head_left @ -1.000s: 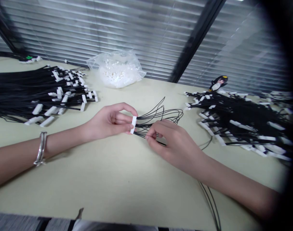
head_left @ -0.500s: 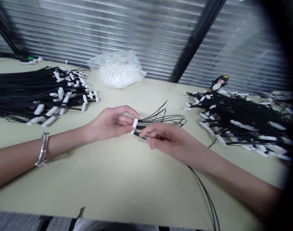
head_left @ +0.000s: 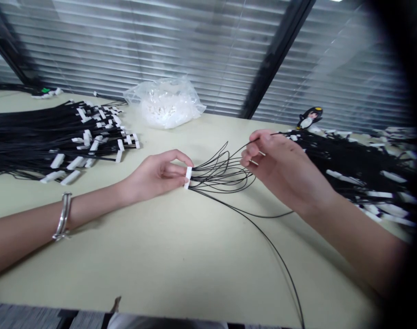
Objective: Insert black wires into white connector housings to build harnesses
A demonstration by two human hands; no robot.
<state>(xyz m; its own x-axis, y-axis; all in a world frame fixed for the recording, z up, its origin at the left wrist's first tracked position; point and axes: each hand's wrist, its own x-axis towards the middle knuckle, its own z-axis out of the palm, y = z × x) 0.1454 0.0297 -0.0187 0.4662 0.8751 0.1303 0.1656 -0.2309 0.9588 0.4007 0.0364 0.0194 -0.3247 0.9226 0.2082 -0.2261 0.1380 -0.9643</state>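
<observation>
My left hand (head_left: 157, 176) pinches a small white connector (head_left: 187, 177) between thumb and fingers, just above the pale table (head_left: 167, 256). Thin black wires (head_left: 222, 173) fan out of the connector to the right and loop back. My right hand (head_left: 284, 169) is raised to the right of the loops and pinches the end of one black wire (head_left: 243, 148) between thumb and forefinger. Two long wires trail from the connector across the table toward the near right edge.
A big bundle of black wires with white connectors (head_left: 57, 137) lies at the left. Another heap of them (head_left: 352, 169) lies at the right, behind my right hand. A clear bag of white parts (head_left: 165, 103) and a small penguin figure (head_left: 309, 116) stand by the window blinds.
My right hand has lifted from beside the connector and moved up and to the right, drawing one wire's end with it. My left hand has stayed in place with the connector.
</observation>
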